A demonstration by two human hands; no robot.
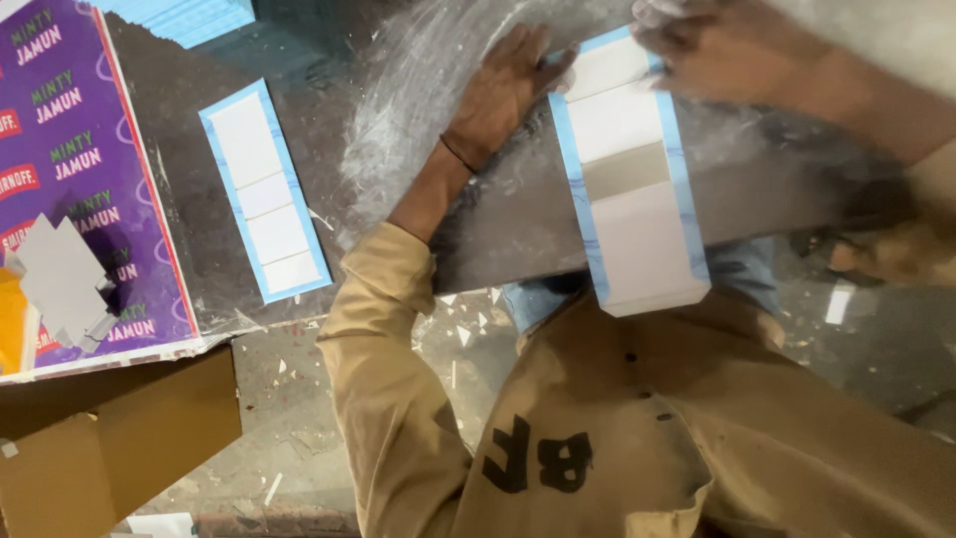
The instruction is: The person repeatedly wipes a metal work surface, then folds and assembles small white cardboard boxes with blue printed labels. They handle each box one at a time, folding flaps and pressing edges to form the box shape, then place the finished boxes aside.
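Long white card strip with pale blue border [637,189] lies lengthwise on the dark grey worktop [518,229], near end overhanging the edge. Left hand [503,90] flat, fingers spread, pressing the worktop just beside the strip's far left edge. Right hand [722,45] blurred on the strip's far end; grip cannot be told. A second blue-bordered strip [264,189] lies well apart, beside a purple printed box [80,179].

head view, steeply downward, close over worktable [249,60]
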